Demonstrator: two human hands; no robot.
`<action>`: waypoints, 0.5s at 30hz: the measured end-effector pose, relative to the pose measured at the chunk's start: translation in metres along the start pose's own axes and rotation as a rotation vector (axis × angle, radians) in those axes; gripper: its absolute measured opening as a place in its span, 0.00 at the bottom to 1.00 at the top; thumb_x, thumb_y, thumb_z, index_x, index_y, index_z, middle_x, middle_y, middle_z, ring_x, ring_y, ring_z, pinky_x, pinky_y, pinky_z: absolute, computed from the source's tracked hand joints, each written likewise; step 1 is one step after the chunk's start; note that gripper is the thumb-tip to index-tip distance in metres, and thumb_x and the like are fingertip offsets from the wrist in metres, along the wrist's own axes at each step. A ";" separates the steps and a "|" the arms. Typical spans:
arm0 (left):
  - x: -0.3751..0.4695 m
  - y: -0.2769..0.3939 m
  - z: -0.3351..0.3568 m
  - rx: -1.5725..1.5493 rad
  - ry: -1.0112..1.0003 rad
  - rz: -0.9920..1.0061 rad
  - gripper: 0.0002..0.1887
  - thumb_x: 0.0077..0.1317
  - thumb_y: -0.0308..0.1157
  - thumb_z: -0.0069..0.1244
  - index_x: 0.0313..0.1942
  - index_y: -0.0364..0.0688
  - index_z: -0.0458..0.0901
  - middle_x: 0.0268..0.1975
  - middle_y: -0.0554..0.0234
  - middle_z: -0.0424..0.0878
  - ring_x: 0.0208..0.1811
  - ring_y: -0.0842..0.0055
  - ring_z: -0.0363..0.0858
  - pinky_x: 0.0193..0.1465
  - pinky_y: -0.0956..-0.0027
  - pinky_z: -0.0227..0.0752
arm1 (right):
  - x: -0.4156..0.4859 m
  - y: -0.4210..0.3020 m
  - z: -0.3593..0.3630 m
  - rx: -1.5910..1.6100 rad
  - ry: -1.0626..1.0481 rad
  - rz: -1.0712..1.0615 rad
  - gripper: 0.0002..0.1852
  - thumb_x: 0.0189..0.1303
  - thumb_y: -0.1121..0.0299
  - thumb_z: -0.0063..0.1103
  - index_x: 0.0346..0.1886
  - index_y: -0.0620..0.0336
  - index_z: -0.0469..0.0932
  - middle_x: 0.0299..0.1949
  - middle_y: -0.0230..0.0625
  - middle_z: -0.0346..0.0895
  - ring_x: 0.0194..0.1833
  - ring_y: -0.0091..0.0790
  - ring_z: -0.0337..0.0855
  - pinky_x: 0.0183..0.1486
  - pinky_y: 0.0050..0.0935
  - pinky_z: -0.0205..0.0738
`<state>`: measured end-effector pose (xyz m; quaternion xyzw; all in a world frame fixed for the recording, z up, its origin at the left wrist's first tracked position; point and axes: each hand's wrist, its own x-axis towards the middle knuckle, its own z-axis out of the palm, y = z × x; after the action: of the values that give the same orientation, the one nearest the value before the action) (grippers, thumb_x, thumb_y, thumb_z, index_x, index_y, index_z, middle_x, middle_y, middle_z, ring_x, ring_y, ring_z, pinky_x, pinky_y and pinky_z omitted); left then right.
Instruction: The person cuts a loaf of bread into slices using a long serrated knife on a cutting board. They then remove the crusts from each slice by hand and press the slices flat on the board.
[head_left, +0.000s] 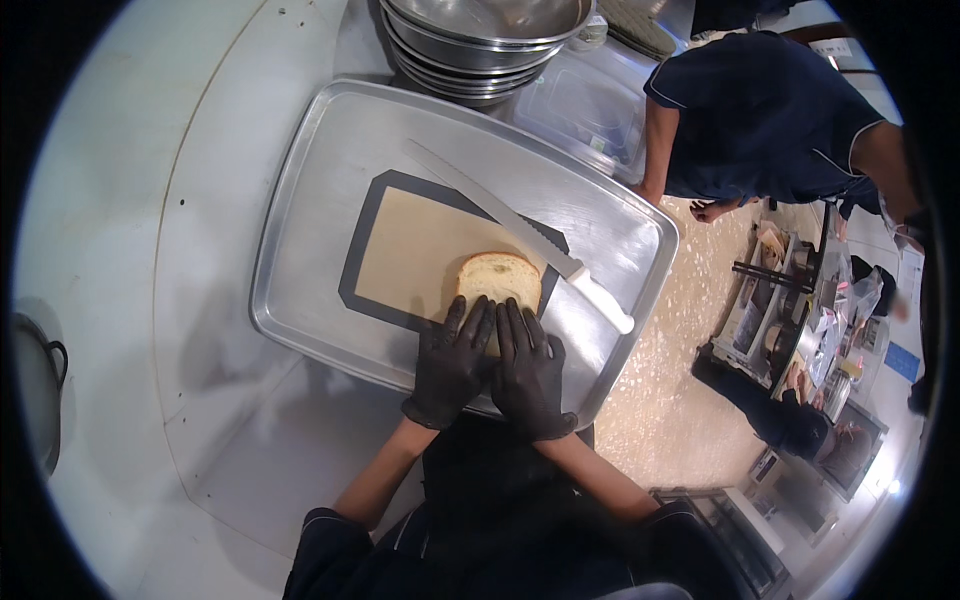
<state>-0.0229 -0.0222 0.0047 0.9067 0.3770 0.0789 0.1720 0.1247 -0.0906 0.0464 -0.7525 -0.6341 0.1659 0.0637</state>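
My left hand (452, 366), in a black glove, lies with its fingers over the near left part of a slice of white bread (499, 276). Beside it my right hand (529, 367), gloved the same way, covers the near right part. Together they hold the bread; its near edge is mostly hidden under them. The bread has a brown crust and rests on the right part of a tan mat with a dark grey border (420, 240). A long serrated bread knife (517, 225) with a white handle lies diagonally across the mat's far right edge, blade pointing away to the left.
Mat and knife are on a large metal sheet tray (330, 187). Stacked steel bowls (480, 60) and a translucent plastic lid or container (581, 105) stand beyond it. A person in a dark shirt (757, 120) is at the far right. A round pan (36, 390) sits far left.
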 end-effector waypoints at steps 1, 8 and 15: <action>-0.001 -0.001 0.001 -0.009 0.007 0.011 0.39 0.77 0.57 0.57 0.82 0.47 0.77 0.87 0.64 0.72 0.91 0.61 0.61 0.80 0.34 0.61 | -0.002 -0.002 0.000 -0.064 -0.021 0.031 0.46 0.63 0.68 0.65 0.88 0.59 0.67 0.87 0.46 0.67 0.79 0.49 0.73 0.73 0.52 0.69; -0.005 0.002 0.014 0.053 0.024 -0.003 0.38 0.78 0.53 0.56 0.83 0.46 0.75 0.86 0.62 0.72 0.91 0.57 0.60 0.75 0.38 0.66 | 0.001 -0.008 0.007 -0.099 -0.097 0.076 0.49 0.61 0.66 0.68 0.89 0.56 0.66 0.89 0.44 0.64 0.69 0.49 0.76 0.63 0.49 0.72; -0.003 -0.001 0.018 0.138 -0.001 -0.004 0.38 0.77 0.51 0.56 0.84 0.49 0.73 0.86 0.66 0.71 0.92 0.56 0.57 0.83 0.30 0.52 | 0.001 -0.003 0.014 -0.105 -0.078 0.078 0.48 0.62 0.66 0.69 0.88 0.58 0.67 0.88 0.46 0.65 0.68 0.53 0.78 0.62 0.48 0.74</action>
<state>-0.0209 -0.0285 -0.0125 0.9157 0.3832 0.0519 0.1097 0.1171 -0.0903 0.0344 -0.7718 -0.6143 0.1639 -0.0071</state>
